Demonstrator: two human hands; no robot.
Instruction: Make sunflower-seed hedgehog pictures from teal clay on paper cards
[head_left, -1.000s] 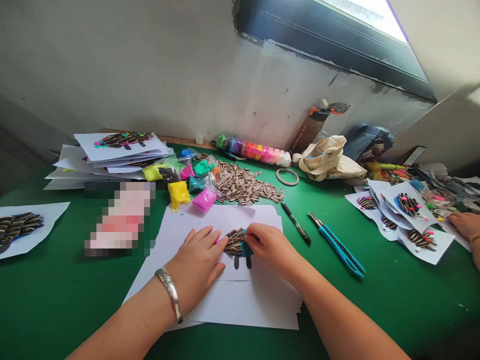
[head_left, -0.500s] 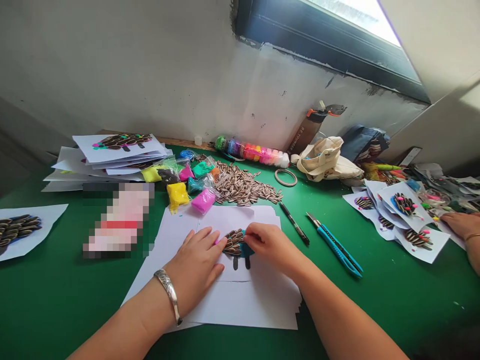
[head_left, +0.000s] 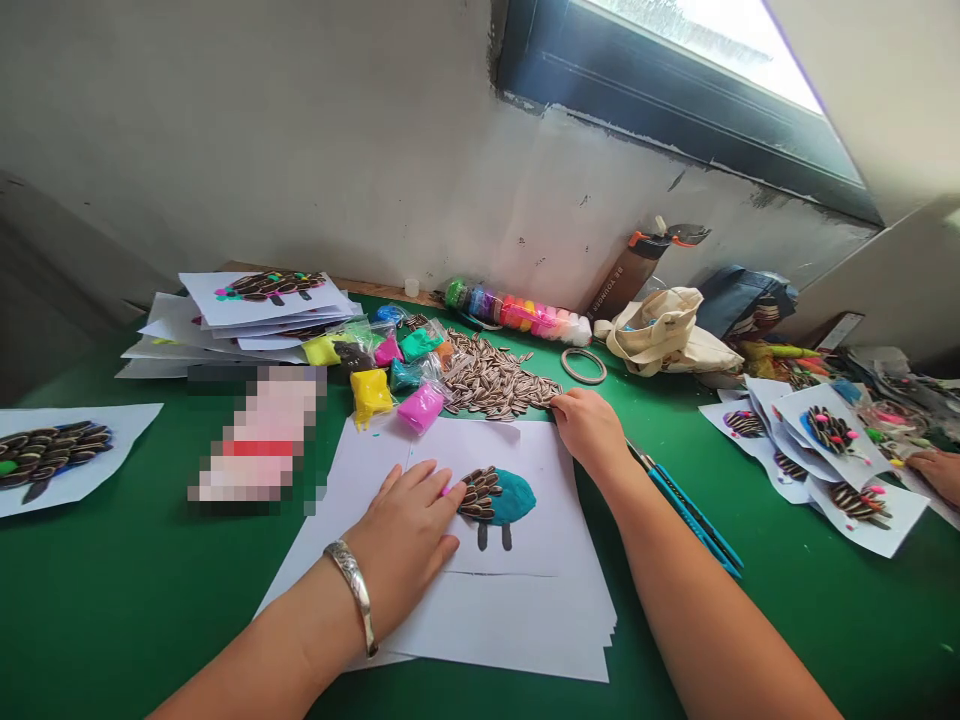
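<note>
My left hand (head_left: 405, 545) lies flat with its fingers stretched over a white sheet (head_left: 532, 630), its fingertips at the left end of a picture. That picture is a teal clay body (head_left: 516, 497) on two dark legs (head_left: 495, 537), its left part covered with overlapping sunflower seeds (head_left: 478, 493). At the near right edge of a heap of loose sunflower seeds (head_left: 499, 380) is my right hand (head_left: 589, 425), thumb and fingers pinched together. Whatever is between those fingertips is hidden.
Bagged coloured clay (head_left: 420, 408) lies left of the heap. A blue craft knife (head_left: 694, 515) rests by my right forearm, near a tape roll (head_left: 583, 366). Finished seed pictures (head_left: 255, 300) are stacked back left; others (head_left: 829, 430) lie right, near another person's hand (head_left: 937, 470).
My right hand has left the clay body and moved up and right to the seed heap, uncovering the teal area. The left hand stays on the paper. The view has shifted slightly.
</note>
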